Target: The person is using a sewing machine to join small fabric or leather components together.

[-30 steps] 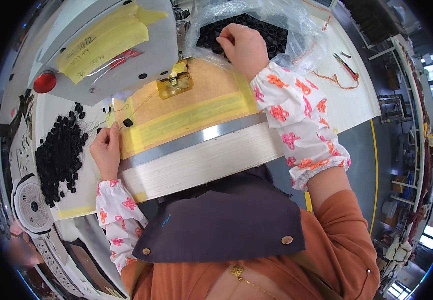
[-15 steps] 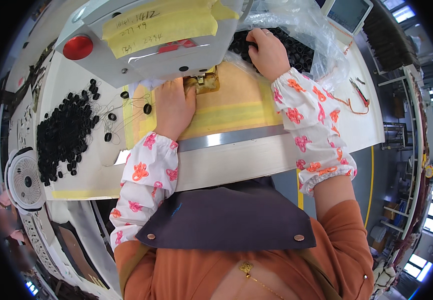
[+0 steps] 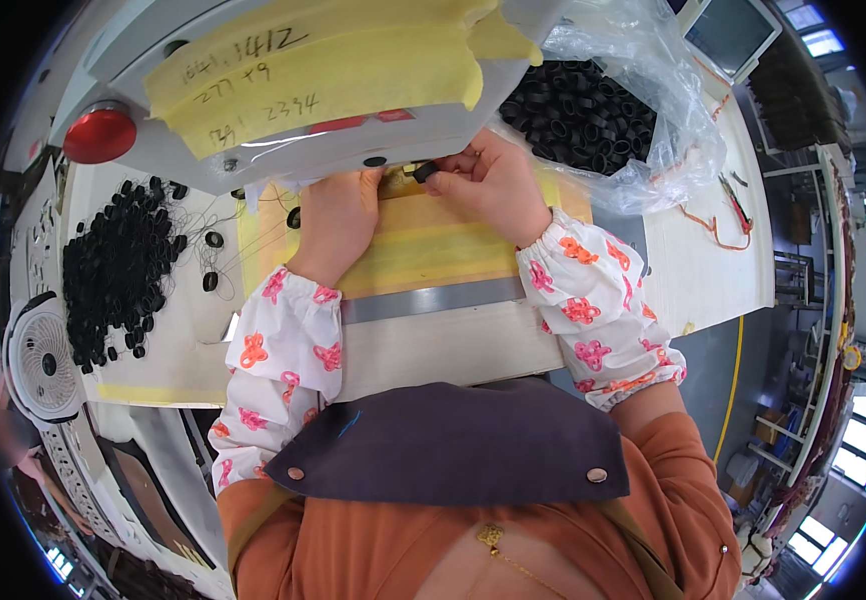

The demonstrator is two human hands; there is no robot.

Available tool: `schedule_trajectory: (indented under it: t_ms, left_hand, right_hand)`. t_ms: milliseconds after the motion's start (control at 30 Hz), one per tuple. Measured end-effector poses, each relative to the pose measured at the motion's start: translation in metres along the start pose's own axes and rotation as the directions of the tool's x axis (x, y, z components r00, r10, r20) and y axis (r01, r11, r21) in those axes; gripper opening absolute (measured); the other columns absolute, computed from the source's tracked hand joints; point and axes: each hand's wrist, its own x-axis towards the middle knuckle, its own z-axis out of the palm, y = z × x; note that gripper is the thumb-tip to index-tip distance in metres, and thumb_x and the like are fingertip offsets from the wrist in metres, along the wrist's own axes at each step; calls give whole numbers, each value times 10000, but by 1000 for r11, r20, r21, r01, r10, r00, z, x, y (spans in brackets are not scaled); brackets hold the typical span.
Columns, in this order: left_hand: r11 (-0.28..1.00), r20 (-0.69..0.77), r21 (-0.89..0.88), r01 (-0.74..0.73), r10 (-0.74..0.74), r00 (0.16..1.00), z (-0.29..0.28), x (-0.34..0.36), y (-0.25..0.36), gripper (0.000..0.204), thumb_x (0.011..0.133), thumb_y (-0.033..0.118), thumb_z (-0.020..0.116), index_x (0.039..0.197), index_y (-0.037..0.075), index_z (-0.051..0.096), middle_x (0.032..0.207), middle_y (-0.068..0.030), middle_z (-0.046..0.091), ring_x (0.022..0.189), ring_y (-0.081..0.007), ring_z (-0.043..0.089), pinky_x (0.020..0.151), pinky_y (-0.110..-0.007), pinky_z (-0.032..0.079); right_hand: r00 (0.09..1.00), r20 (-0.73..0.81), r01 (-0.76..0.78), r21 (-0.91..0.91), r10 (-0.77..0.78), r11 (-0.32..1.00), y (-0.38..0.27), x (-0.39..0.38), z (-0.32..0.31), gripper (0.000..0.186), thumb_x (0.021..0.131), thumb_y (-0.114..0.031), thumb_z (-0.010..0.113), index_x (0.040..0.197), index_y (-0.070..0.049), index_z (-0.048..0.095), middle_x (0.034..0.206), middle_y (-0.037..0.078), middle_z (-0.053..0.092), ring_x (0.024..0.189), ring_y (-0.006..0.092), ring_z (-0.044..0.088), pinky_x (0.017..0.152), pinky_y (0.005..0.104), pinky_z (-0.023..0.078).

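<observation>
My left hand (image 3: pixel 338 220) is at the grey sewing machine's (image 3: pixel 323 135) needle area, left of the metal presser foot (image 3: pixel 405 172); its fingertips are bent in under the machine head, and what they hold is hidden. My right hand (image 3: pixel 488 190) pinches a small black ring (image 3: pixel 425 172) between thumb and index finger, just right of the presser foot. Beneath both hands lies the tan, yellow-taped bed plate (image 3: pixel 433 245). A clear plastic bag (image 3: pixel 683 160) full of black rings (image 3: pixel 578 120) sits behind my right hand. A pile of threaded black rings (image 3: pixel 118 270) lies to the left.
A white fan (image 3: pixel 43 355) stands beside the table's (image 3: pixel 423 345) left edge. A red button (image 3: pixel 100 133) is on the machine. Scissors (image 3: pixel 738 205) and an orange cord lie at the right, below a screen (image 3: pixel 731 38). Another person's arm (image 3: pixel 53 495) shows at far left.
My left hand has moved right and up from the bed's left edge to the needle area. My right hand has left the bag and come down and left, bringing a black ring to the presser foot.
</observation>
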Motion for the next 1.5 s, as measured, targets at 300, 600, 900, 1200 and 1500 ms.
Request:
schedule_trajectory:
  t_ms: [300,600,900,1200,1500]
  left_hand:
    - [970,155,-120,210,-191,969,-17,-1,9,219,857,194,522,818,-11,590,612,-92,547,542,-150,514,523,-282,396]
    - [730,302,-591,342,-193,934,-17,-7,20,195,750,37,619,931,-31,596,605,36,457,554,-21,396,501,-179,352]
    - [822,310,-502,270,-121,943,-15,-6,21,246,720,61,656,955,16,600,593,35,422,538,-39,381,499,-186,350]
    - [840,286,-484,246,-114,951,-15,-6,22,264,709,66,660,962,16,601,593,23,440,529,-43,393,494,-187,355]
    - [867,258,-474,155,-32,966,-14,-6,18,233,726,70,636,952,22,600,620,-6,497,523,-53,420,487,-200,363]
  right_hand:
    - [990,-36,129,-214,-140,968,2,-8,9,166,755,38,589,904,40,515,811,59,580,739,106,584,650,206,485]
    - [969,-85,-220,144,234,965,-8,-9,6,153,806,-70,588,842,58,514,765,108,584,630,153,611,555,248,526]
    - [965,-26,-260,15,260,966,-8,-8,6,165,835,-122,574,856,30,515,713,83,589,586,120,583,533,219,493]
    - [961,3,-275,-55,276,960,-12,-8,7,175,853,-137,550,877,32,509,711,84,592,570,110,574,510,221,479]
    - [986,29,-156,-145,162,977,-3,-12,8,149,860,-105,534,889,38,503,710,70,581,578,106,576,504,218,481]
